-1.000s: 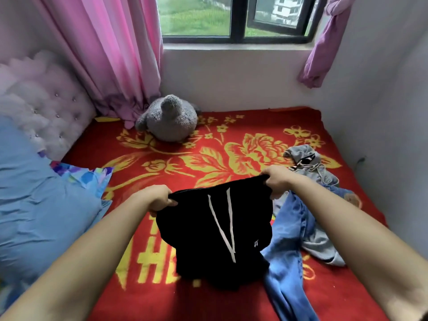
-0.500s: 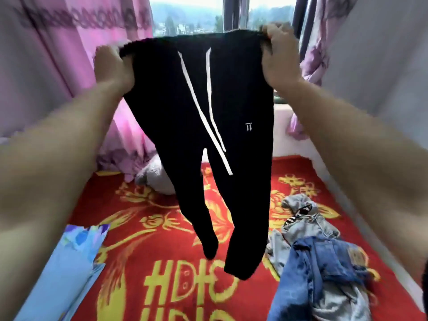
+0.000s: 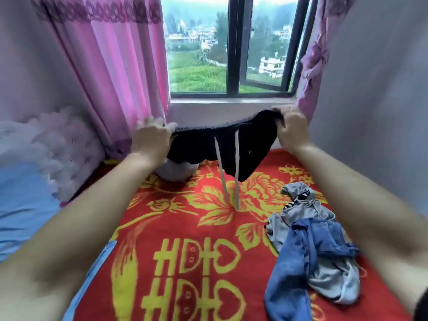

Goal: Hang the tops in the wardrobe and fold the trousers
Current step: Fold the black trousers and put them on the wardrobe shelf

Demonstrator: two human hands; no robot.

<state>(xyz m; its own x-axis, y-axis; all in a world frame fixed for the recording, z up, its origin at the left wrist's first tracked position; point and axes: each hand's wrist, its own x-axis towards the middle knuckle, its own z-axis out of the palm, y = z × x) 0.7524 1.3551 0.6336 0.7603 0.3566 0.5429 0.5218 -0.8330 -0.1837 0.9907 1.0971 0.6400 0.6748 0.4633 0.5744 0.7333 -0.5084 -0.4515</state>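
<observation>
Holding up the black trousers (image 3: 250, 147) by the waistband over the far part of the bed (image 3: 185, 230), curling the fingers of the left hand (image 3: 151, 137) and right hand (image 3: 291, 128) tightly around its two ends. Letting two white drawstrings (image 3: 236, 172) dangle toward the red blanket. Leaving blue jeans (image 3: 298, 269) and a grey hoodie (image 3: 301, 212) lying crumpled at near right (jeans overlapping the hoodie).

Red blanket (image 3: 183, 230) with yellow flowers and characters spread over the bed; pink curtain (image 3: 120, 66) hanging left of the window (image 3: 232, 54), a second curtain (image 3: 312, 66) bunched at its right; green field and pale buildings outside; tufted white headboard (image 3: 69, 154) at left, blue pillow (image 3: 20, 205) just beside it; pale soft toy (image 3: 178, 170) below the sill, partly hidden.
</observation>
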